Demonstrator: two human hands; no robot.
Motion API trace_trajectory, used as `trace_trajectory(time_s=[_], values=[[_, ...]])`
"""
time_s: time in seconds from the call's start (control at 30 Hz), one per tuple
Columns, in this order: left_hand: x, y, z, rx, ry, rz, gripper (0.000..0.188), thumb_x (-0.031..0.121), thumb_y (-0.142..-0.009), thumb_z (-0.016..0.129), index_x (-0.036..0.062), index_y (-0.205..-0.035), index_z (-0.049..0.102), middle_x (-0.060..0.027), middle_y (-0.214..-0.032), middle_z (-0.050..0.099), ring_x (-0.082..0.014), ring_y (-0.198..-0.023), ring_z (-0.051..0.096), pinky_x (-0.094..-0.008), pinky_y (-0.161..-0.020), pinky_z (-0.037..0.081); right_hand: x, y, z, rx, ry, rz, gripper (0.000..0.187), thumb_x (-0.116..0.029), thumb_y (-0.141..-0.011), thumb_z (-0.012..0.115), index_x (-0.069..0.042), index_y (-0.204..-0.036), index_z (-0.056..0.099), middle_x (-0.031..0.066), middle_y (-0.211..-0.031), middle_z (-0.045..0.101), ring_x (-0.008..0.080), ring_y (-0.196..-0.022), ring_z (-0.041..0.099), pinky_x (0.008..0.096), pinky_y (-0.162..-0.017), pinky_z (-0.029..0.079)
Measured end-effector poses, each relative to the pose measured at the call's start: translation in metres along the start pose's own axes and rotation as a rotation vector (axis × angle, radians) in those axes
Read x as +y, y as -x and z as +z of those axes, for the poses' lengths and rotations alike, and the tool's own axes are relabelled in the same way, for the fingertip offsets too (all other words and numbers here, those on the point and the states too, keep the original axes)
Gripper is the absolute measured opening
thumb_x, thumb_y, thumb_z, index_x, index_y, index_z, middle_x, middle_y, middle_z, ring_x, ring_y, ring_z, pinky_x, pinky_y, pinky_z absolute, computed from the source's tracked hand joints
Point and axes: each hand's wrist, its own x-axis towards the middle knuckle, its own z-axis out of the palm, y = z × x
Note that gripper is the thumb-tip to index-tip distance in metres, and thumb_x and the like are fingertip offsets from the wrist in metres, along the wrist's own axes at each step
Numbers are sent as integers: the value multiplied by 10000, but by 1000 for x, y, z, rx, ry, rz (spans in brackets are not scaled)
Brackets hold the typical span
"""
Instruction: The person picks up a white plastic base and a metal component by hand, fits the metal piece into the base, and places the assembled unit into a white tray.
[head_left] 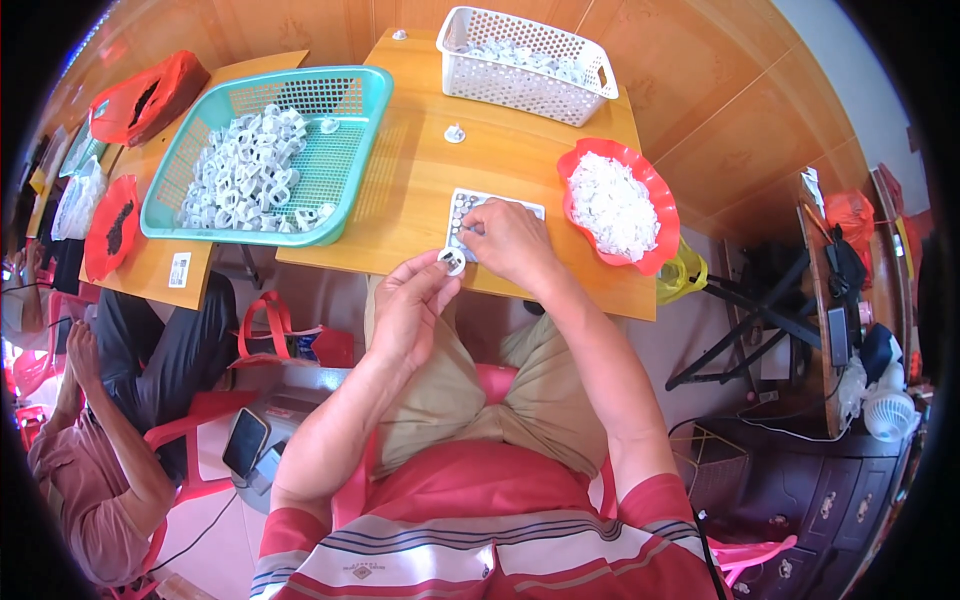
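Observation:
My left hand (412, 300) pinches a small round white plastic part (452, 262) with a dark slot in its middle, just off the table's front edge. My right hand (508, 237) reaches over a shallow white tray (532, 208) with small round grey pieces in rows. Its thumb and fingertips are drawn together at the tray; whatever lies between them is hidden. Left of my hands stands a turquoise basket (372, 110) heaped with white plastic parts (250, 165). A red scalloped bowl (662, 205) on the right is full of small white translucent pieces (612, 205).
A white perforated basket (520, 98) of pale parts stands at the back. Single parts lie on the wooden table (400, 200). At left are a red plate (98, 250) with dark bits and a red bag (160, 95). Another person (105, 470) sits at my left; a fan (888, 410) stands right.

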Motion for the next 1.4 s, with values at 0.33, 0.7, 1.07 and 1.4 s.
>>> trace_trajectory(time_s=[0.33,0.7,1.07,1.4], values=[[-1,-1,-1,13,0,14,202,16,-901,612,-31,-1097,591,-118,-966,684,-192,-861,688,-264,-771,582,1,4,2,-15,112,-39,197,-182,-852,587,-11,-851,684,209,-930,657,389,-880,642,479,-772,503],[0,1,1,10,-10,11,218,22,-905,612,-32,-1115,583,-122,-1002,676,-187,-877,681,-259,-776,576,27,17,10,210,-211,-148,135,-100,-885,619,-5,-976,650,145,-874,676,256,-748,670,348,-641,512],[-2,3,2,-3,-20,4,237,14,-901,610,-39,-1128,570,-125,-1002,676,-196,-891,685,-257,-776,580,42,27,11,105,-709,-21,200,-32,-900,647,43,-1085,651,58,-921,662,89,-797,634,242,-687,550],[-4,4,2,-31,-23,20,243,12,-905,613,-39,-1136,560,-127,-1009,672,-195,-887,685,-261,-769,582,9,44,9,240,-572,-229,135,-62,-857,684,26,-958,696,111,-872,686,175,-786,666,279,-670,523]])
